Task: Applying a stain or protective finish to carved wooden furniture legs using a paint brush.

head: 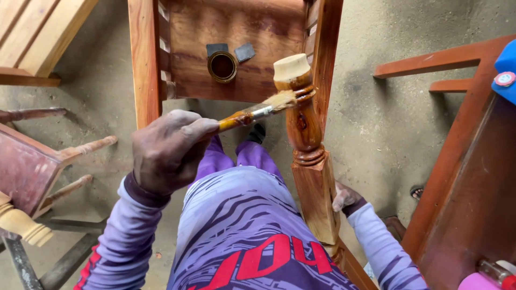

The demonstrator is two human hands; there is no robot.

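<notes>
My left hand (169, 150) grips a paintbrush (258, 111) with a stained wooden handle. Its pale bristles press against the upper ring of a turned wooden furniture leg (307, 134). The leg is glossy brown below and bare pale wood at its top knob. My right hand (345, 196) rests against the square lower part of the leg and steadies it. Beyond the brush, a small round tin of dark varnish (222, 66) stands open on a varnished wooden panel (242, 27).
Two small dark pads (244, 52) lie next to the tin. A red-brown wooden frame (462, 182) fills the right side. An overturned reddish piece with turned legs (32, 166) lies at the left, slatted pale wood (37, 32) at the top left. The floor is concrete (376, 123).
</notes>
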